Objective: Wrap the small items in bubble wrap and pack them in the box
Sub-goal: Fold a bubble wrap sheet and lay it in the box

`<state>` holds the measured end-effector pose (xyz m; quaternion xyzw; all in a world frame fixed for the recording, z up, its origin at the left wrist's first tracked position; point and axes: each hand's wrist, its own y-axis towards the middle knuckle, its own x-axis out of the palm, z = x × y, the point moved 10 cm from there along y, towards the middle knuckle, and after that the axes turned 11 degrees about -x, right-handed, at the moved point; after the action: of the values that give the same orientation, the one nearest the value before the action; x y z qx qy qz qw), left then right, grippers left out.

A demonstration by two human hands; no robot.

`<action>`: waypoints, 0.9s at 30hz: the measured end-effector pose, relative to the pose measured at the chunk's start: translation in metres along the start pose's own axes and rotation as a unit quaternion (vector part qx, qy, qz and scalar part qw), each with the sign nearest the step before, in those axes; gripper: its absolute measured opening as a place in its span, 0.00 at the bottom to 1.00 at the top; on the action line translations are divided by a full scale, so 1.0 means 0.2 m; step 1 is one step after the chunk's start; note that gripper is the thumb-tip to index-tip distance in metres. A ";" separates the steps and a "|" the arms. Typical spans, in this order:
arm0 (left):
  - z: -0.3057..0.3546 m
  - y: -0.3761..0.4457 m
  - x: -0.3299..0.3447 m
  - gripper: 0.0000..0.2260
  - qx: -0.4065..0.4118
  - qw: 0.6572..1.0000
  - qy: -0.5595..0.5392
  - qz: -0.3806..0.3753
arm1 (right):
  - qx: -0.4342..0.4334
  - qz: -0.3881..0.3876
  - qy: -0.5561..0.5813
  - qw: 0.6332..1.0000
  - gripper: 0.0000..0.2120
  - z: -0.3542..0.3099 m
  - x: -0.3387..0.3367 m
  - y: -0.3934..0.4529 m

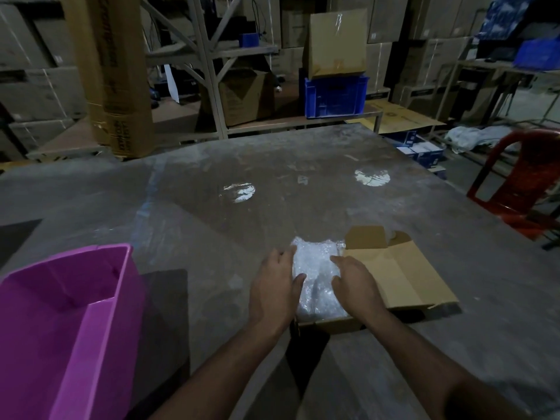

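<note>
We are in a dim storeroom, with stacked cartons on metal racks behind a wide grey table point(212, 231) that shows two bright reflections of light. From the head view, our landmark is the open cardboard box point(394, 277) lying on the table's near right part. Its flaps are spread out to the right and far side. A bundle of bubble wrap point(315, 268) sits in the box's left portion, pale and crinkled; what it covers we cannot make out. Our left hand point(274, 286) rests against the bundle's left edge, fingers fairly straight and the thumb laid on the wrap. Our right hand point(353, 283) presses on the bundle's right side, fingers slightly bent over it, between the wrap and the box's open flap. So the bundle lies between the two hands, touching both. Well to the left of the box stands a purple plastic bin point(75, 313). Far right of the box, off the table, a red plastic chair point(515, 177) stands.
</note>
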<state>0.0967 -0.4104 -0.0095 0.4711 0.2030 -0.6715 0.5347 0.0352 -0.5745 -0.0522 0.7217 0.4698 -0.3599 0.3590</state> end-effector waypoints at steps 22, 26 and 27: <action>0.04 0.10 0.30 0.38 0.088 0.967 0.178 -0.157 | -0.141 -0.193 -0.228 0.944 0.33 -0.15 0.08 0.12; 0.01 0.11 0.31 0.38 0.075 0.969 0.177 -0.155 | -0.127 -0.216 -0.259 0.933 0.32 -0.14 0.11 0.14; 0.01 0.11 0.31 0.38 0.073 0.968 0.183 -0.154 | -0.124 -0.223 -0.264 0.930 0.32 -0.13 0.12 0.14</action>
<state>0.1175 -0.4518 -0.0561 0.5866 0.3183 -0.6612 0.3426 0.0737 -0.5506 -0.0546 0.4275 0.5478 -0.5467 0.4672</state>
